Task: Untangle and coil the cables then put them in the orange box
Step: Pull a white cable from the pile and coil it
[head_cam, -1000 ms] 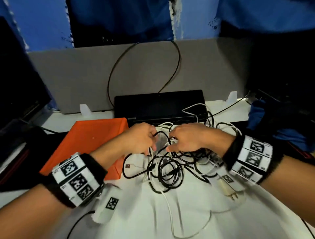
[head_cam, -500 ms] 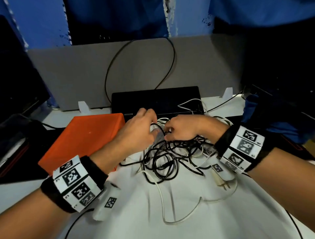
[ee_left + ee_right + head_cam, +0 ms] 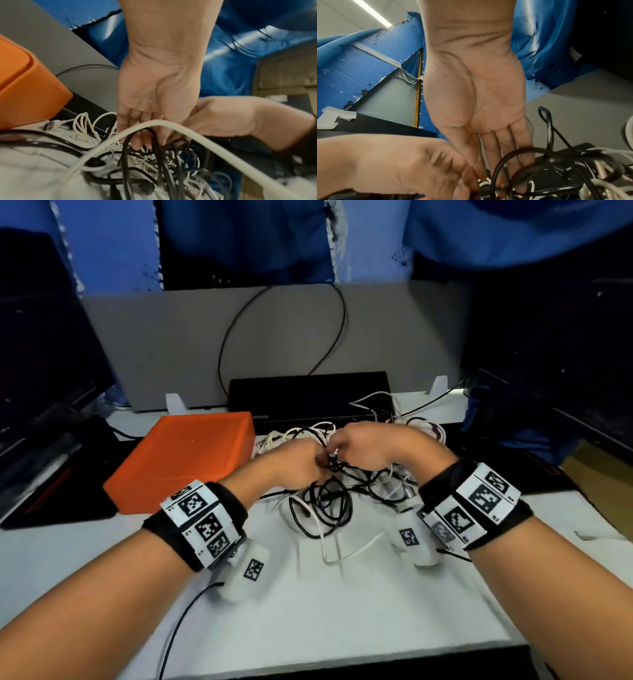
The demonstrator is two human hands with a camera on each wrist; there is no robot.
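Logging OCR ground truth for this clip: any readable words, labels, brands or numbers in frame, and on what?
No legible words, brands or numbers.
Left wristband: square black-and-white marker codes only; tiny characters beside them too small to read.
Right wristband: the same; edge characters blurred.
White wrist camera housings: one marker code each, no text.
Black device: small light label at its front edge, unreadable.
Orange box: nothing printed in view.

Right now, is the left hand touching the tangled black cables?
Touching. In the left wrist view the left hand has fingers curled around tangled black cables.
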